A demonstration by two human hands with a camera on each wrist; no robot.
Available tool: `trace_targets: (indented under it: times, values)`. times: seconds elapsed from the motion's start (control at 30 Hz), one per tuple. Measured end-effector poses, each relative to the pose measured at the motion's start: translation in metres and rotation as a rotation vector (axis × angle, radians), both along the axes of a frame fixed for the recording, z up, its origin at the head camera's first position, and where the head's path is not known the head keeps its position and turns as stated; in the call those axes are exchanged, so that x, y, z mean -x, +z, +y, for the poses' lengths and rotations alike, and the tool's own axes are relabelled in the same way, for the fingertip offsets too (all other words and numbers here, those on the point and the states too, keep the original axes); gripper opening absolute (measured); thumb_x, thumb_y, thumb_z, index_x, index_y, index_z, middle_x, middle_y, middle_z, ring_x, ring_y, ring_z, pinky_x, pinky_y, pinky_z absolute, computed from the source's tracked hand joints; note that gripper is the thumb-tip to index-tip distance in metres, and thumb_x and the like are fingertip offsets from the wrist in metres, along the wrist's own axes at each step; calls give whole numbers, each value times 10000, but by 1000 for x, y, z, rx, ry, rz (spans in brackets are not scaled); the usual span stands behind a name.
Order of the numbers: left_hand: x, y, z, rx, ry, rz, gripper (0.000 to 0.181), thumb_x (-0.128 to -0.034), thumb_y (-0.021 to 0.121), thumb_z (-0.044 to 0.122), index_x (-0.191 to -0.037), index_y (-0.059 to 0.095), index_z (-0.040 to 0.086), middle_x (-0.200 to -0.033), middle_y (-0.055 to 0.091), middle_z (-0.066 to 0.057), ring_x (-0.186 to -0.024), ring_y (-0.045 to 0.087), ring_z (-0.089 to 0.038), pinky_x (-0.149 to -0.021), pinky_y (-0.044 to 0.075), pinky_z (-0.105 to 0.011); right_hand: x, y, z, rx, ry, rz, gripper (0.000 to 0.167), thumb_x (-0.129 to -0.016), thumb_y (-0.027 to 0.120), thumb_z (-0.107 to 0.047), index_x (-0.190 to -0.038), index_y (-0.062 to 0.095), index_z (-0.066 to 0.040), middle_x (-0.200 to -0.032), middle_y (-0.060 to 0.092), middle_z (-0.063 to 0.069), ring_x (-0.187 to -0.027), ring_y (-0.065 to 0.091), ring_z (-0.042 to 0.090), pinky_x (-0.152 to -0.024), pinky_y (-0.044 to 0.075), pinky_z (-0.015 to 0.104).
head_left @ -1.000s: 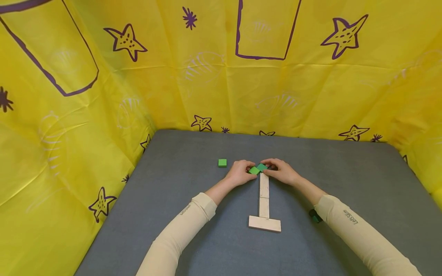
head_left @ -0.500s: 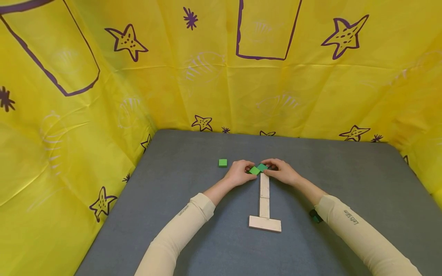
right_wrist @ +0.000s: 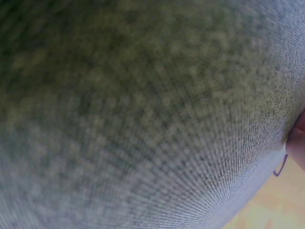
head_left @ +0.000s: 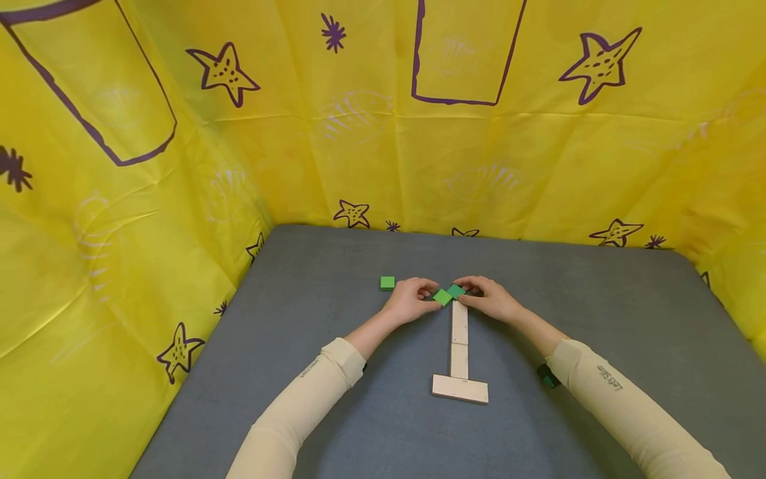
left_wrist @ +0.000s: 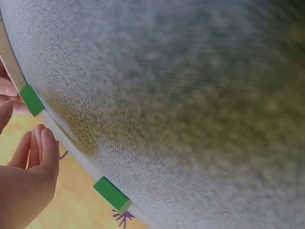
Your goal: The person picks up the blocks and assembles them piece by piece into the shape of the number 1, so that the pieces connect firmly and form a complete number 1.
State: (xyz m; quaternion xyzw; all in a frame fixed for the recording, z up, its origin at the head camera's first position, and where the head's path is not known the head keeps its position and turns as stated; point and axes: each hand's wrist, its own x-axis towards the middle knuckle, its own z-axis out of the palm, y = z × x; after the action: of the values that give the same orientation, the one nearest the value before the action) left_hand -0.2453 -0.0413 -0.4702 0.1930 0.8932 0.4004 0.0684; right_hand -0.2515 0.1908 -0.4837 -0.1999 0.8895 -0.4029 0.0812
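Observation:
My left hand (head_left: 410, 300) is just left of a light green block (head_left: 443, 297), its fingers loosely bent and apart from it. The left wrist view shows a gap between those fingers and the green block (left_wrist: 32, 100). With thumb and fingers, my right hand (head_left: 487, 297) pinches a darker green block (head_left: 457, 291). Both green blocks lie turned cornerwise, side by side, at the far end of a row of pale wooden blocks (head_left: 459, 324). Only a small part of the right hand (right_wrist: 298, 143) shows in the right wrist view.
Another light green block (head_left: 387, 283) lies behind and left of the left hand. Crosswise at the row's near end is a pale wooden block (head_left: 459, 388). Yellow patterned cloth (head_left: 359, 153) hangs around the grey table (head_left: 383, 426).
My left hand has let go of the light green block and drawn slightly left. The right hand keeps its place at the darker green block.

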Motion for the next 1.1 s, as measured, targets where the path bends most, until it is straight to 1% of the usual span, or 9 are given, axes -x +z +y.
trace_targets:
  times: [0.1, 0.27, 0.37, 0.47, 0.73, 0.87, 1.1]
  values:
    - [-1, 0, -3, -35, 9, -11, 405, -845, 770, 171, -1213, 667, 36, -1109, 663, -92, -992, 623, -205, -849, 504, -269, 0, 0, 0, -1, 1, 1, 380, -954, 641, -205, -1292, 600, -36, -1097, 598, 116, -984, 518, 264, -850, 425, 412]
    - [-1, -2, -8, -90, 25, -31, 389, -856, 762, 168, -1211, 666, 43, -1117, 665, -80, -995, 620, -190, -853, 504, -265, 1, -1, 0, -13, 2, 5, 381, -953, 640, -209, -1293, 601, -41, -1095, 600, 115, -983, 519, 264, -848, 422, 409]
    - [-2, -3, -11, -122, 46, -49, 373, -860, 758, 173, -1203, 672, 56, -1111, 672, -69, -982, 621, -177, -841, 508, -268, 2, -2, 0, -17, 0, 3, 383, -953, 639, -215, -1293, 601, -44, -1094, 599, 115, -981, 516, 261, -847, 420, 407]
    - [-3, -3, -13, -167, 76, -69, 355, -860, 757, 173, -1187, 679, 58, -1102, 682, -71, -965, 628, -172, -824, 517, -274, 2, -2, 0, -19, -2, 3, 383, -956, 636, -221, -1294, 600, -45, -1094, 595, 114, -981, 514, 260, -843, 419, 404]
    - [-4, 0, -18, -318, 160, -150, 352, -851, 767, 178, -1174, 689, 59, -1096, 698, -76, -960, 650, -161, -789, 537, -271, 2, -1, 0, -19, -6, -6, 391, -959, 633, -229, -1303, 595, -48, -1108, 592, 118, -993, 515, 266, -848, 421, 411]
    - [-4, 1, -22, -353, 200, -163, 375, -845, 775, 199, -1184, 689, 64, -1093, 701, -79, -962, 650, -162, -791, 536, -283, 2, -1, 0, -17, -5, -5, 390, -958, 633, -226, -1303, 596, -47, -1113, 593, 121, -996, 519, 269, -855, 424, 415]
    - [-2, 2, -32, -422, 256, -180, 391, -831, 786, 157, -1182, 683, 19, -1078, 705, -110, -942, 659, -172, -798, 534, -270, 1, 0, 0, -9, 0, -7, 383, -953, 640, -206, -1301, 599, -52, -1113, 592, 116, -1006, 514, 272, -868, 416, 420]
